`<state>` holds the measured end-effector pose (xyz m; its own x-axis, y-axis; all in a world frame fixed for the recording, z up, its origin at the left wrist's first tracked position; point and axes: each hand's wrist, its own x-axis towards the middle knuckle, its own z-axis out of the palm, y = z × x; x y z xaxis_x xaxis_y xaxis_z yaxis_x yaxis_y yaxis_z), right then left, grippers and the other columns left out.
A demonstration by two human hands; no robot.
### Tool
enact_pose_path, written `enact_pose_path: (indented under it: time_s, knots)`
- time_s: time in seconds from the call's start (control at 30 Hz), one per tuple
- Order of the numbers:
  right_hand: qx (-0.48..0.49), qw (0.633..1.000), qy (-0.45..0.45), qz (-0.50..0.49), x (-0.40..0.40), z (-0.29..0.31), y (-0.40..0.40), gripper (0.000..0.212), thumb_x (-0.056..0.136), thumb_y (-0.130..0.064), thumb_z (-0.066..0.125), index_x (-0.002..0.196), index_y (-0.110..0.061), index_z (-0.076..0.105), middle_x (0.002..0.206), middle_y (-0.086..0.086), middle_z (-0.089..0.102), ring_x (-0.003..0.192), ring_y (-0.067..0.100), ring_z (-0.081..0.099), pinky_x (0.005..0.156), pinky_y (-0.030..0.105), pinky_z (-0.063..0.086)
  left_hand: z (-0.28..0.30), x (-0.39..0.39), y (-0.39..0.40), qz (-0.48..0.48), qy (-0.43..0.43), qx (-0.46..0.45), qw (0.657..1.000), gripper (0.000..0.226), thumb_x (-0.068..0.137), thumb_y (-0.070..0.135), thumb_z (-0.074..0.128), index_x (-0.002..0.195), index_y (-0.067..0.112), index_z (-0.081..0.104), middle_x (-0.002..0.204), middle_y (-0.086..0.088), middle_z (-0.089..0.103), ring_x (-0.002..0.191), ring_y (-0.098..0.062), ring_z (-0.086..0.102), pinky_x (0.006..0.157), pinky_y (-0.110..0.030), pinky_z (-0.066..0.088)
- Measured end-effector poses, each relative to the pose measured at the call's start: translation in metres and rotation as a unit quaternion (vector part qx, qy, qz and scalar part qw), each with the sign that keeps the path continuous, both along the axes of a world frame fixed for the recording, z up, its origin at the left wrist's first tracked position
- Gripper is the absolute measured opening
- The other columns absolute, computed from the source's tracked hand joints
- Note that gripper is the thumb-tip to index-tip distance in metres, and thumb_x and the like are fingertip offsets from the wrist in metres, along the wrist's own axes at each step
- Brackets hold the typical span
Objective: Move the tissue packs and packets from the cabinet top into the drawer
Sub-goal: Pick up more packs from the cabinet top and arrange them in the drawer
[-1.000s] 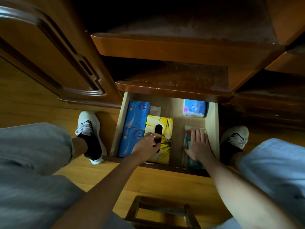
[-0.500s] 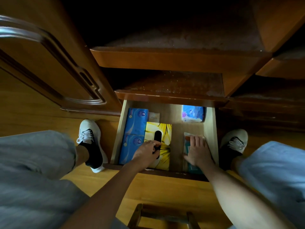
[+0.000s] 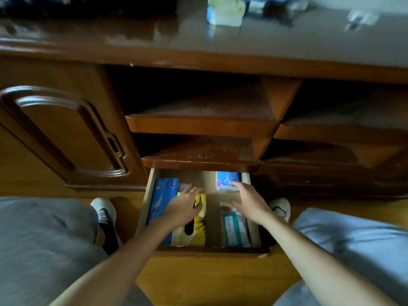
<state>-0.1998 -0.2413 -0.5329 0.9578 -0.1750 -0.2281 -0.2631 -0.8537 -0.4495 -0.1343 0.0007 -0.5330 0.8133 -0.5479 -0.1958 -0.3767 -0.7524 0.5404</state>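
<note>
The open drawer [image 3: 144, 208] at the cabinet's foot holds blue tissue packs [image 3: 160, 199] along its left side, a yellow tissue box [image 3: 198, 230] beside them, a teal wipes packet [image 3: 235, 230] on the right and a light blue packet [image 3: 227, 181] at the back right. My left hand [image 3: 184, 207] hovers over the yellow box, fingers loosely apart, holding nothing. My right hand [image 3: 249, 200] is lifted above the wipes packet, fingers spread, empty. On the glossy cabinet top [image 3: 287, 45] a pale tissue pack [image 3: 225, 12] stands at the back, blurred.
Two bare wooden shelves [image 3: 198, 127] jut out above the drawer. A closed cabinet door [image 3: 61, 133] is to the left. My knees and white shoes [image 3: 103, 210] flank the drawer on the wooden floor. Blurred dark items [image 3: 284, 7] lie on the cabinet top.
Both hands have lifted off the yellow box and the wipes packet and now hover open. The view has tilted up, bringing the cabinet top into sight.
</note>
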Motion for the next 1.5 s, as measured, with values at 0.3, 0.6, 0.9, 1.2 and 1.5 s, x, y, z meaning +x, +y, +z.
enact_pose_path:
  time_s: [0.3,0.6,0.9,1.2,1.5]
  knots:
    - [0.044,0.952,-0.302,0.015,0.028,0.24,-0.015,0.019,0.087,-0.038,0.053,0.096,-0.046,0.068,0.085,-0.032,0.071,0.082,-0.008,0.068,0.073,0.022,0.056,0.252,0.066,-0.005,-0.04,-0.309,-0.132,0.941,0.029,0.097,0.024,0.061,0.124,0.032,0.067,0.121,0.012,0.063,0.086,-0.006,0.066,0.073,-0.023,0.054]
    - [-0.109,0.946,-0.306,-0.008,0.114,0.343,-0.061,0.031,0.096,-0.039,0.057,0.126,-0.035,0.06,0.125,-0.014,0.062,0.12,0.012,0.053,0.09,0.03,0.044,0.351,0.155,-0.037,0.004,-0.371,-0.086,0.925,0.031,0.092,0.028,0.06,0.121,0.034,0.067,0.127,0.007,0.062,0.12,-0.017,0.056,0.09,-0.035,0.05]
    - [-0.263,0.933,-0.243,-0.026,0.183,0.348,-0.089,0.025,0.092,-0.053,0.052,0.078,-0.033,0.05,0.072,-0.012,0.059,0.073,0.015,0.063,0.06,0.031,0.039,0.36,0.256,-0.14,-0.031,-0.349,-0.003,0.937,0.055,0.091,0.041,0.055,0.144,0.027,0.052,0.151,0.001,0.047,0.139,-0.023,0.039,0.109,-0.043,0.039]
    - [-0.253,0.939,-0.225,-0.058,0.304,0.356,-0.134,0.025,0.094,-0.052,0.051,0.11,-0.034,0.057,0.106,-0.007,0.064,0.1,0.019,0.062,0.073,0.036,0.045,0.331,0.355,-0.16,0.031,-0.29,0.03,0.956,0.06,0.098,0.057,0.039,0.147,0.024,0.044,0.149,0.003,0.043,0.143,-0.02,0.035,0.107,-0.045,0.04]
    - [-0.296,0.937,-0.119,-0.144,0.485,0.346,-0.183,0.083,0.094,-0.067,0.042,0.16,-0.024,0.015,0.168,0.011,0.01,0.154,0.034,0.011,0.118,0.06,0.015,0.322,0.4,-0.17,0.063,-0.365,0.005,0.929,0.054,0.093,0.057,0.045,0.134,0.024,0.052,0.13,0.005,0.052,0.125,-0.019,0.047,0.097,-0.039,0.046]
